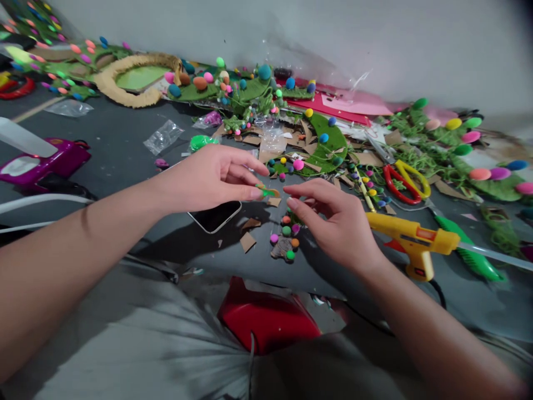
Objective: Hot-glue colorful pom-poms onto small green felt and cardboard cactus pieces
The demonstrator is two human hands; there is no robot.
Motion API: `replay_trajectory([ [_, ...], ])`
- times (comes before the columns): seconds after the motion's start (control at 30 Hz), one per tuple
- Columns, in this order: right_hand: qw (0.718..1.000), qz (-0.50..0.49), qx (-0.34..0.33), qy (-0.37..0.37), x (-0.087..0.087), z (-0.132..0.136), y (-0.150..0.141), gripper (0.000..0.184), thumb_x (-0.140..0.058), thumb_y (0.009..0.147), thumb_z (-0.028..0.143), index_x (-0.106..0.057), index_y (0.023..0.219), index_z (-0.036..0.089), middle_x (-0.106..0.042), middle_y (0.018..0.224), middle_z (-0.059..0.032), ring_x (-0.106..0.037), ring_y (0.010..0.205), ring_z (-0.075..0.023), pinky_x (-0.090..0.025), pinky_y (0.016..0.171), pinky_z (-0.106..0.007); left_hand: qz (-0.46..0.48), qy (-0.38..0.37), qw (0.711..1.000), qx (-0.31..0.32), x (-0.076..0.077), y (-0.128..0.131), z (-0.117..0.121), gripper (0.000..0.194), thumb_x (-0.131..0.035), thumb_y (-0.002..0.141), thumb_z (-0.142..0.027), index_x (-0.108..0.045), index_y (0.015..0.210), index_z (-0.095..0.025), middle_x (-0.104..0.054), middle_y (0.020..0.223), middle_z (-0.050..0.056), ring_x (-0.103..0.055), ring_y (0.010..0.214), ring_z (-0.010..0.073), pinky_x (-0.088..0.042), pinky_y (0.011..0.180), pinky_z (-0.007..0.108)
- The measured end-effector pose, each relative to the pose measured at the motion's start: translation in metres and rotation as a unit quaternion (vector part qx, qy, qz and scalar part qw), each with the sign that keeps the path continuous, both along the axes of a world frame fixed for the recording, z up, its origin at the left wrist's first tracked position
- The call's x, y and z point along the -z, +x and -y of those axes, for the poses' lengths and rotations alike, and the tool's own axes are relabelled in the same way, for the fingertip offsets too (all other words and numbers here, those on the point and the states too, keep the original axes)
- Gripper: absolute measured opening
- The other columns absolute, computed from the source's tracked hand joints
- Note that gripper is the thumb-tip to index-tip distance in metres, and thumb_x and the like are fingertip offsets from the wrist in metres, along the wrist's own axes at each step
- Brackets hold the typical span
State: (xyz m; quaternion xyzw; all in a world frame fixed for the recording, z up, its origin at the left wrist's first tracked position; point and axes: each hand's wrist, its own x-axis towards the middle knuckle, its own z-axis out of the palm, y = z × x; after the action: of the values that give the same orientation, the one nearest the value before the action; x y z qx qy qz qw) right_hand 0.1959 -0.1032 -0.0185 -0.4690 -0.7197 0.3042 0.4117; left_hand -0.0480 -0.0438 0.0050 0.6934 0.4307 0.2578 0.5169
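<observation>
Thumb and fingers of my left hand pinch a small green-and-orange piece above the table; its exact kind is too small to tell. Just right of that piece is my right hand, fingers curled, with thumb and index tips close together; anything between them is too small to make out. Below my hands lies a small grey piece ringed with coloured pompoms. A phone rests partly under my left hand. Cardboard scraps lie nearby.
A yellow glue gun lies at right, near red-and-yellow scissors and a green-handled tool. A purple glue gun is at left. Along the wall sit green felt shapes with pompoms and a tan ring. A red stool shows below.
</observation>
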Motion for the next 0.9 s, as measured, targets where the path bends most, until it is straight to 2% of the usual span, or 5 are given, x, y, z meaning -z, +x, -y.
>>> replay_trajectory([
  [0.43, 0.994, 0.067, -0.077, 0.029, -0.01, -0.051, -0.035, 0.014, -0.065, 0.091, 0.017, -0.077, 0.097, 0.019, -0.076, 0.098, -0.0053, -0.068, 0.083, -0.0167, -0.052, 0.07, -0.029, 0.048, -0.059, 0.997, -0.009, -0.011, -0.023, -0.008, 0.052, -0.081, 0.074, -0.018, -0.07, 0.124, -0.017, -0.08, 0.109, 0.01, -0.078, 0.102, 0.0259, -0.06, 0.086, 0.029],
  [0.57, 0.991, 0.06, -0.112, 0.04, -0.012, -0.06, -0.041, 0.019, -0.063, 0.093, 0.017, -0.079, 0.103, 0.021, -0.076, 0.106, -0.0062, -0.069, 0.093, -0.0182, -0.054, 0.078, -0.032, 0.07, -0.091, 0.993, -0.026, -0.013, -0.028, -0.008, 0.051, -0.079, 0.078, -0.016, -0.068, 0.128, -0.016, -0.079, 0.113, 0.011, -0.076, 0.109, 0.0273, -0.058, 0.093, 0.032],
  [0.73, 0.99, 0.045, -0.115, 0.065, -0.006, -0.056, -0.039, 0.025, -0.063, 0.095, 0.022, -0.078, 0.114, 0.025, -0.071, 0.117, -0.0075, -0.068, 0.102, -0.0197, -0.055, 0.072, -0.03, 0.124, -0.171, 0.977, -0.038, -0.014, -0.026, -0.006, 0.058, -0.079, 0.079, -0.009, -0.064, 0.134, -0.016, -0.074, 0.126, 0.015, -0.074, 0.114, 0.0261, -0.058, 0.098, 0.032],
  [0.8, 0.987, 0.047, -0.12, 0.095, -0.003, -0.052, -0.036, 0.029, -0.063, 0.095, 0.022, -0.075, 0.122, 0.026, -0.068, 0.122, -0.0091, -0.066, 0.112, -0.0219, -0.057, 0.086, -0.035, 0.141, -0.198, 0.968, -0.062, -0.013, -0.022, -0.005, 0.058, -0.081, 0.078, -0.01, -0.064, 0.134, -0.016, -0.073, 0.129, 0.017, -0.074, 0.114, 0.0264, -0.059, 0.098, 0.033],
  [0.9, 0.98, 0.06, -0.146, 0.122, 0.0, -0.047, -0.03, 0.042, -0.059, 0.096, 0.018, -0.067, 0.136, 0.03, -0.062, 0.136, -0.0101, -0.057, 0.13, -0.0247, -0.046, 0.113, -0.047, 0.158, -0.202, 0.961, -0.1, -0.01, -0.015, -0.004, 0.056, -0.086, 0.077, -0.016, -0.067, 0.129, -0.016, -0.076, 0.122, 0.014, -0.075, 0.11, 0.0249, -0.061, 0.096, 0.032],
])
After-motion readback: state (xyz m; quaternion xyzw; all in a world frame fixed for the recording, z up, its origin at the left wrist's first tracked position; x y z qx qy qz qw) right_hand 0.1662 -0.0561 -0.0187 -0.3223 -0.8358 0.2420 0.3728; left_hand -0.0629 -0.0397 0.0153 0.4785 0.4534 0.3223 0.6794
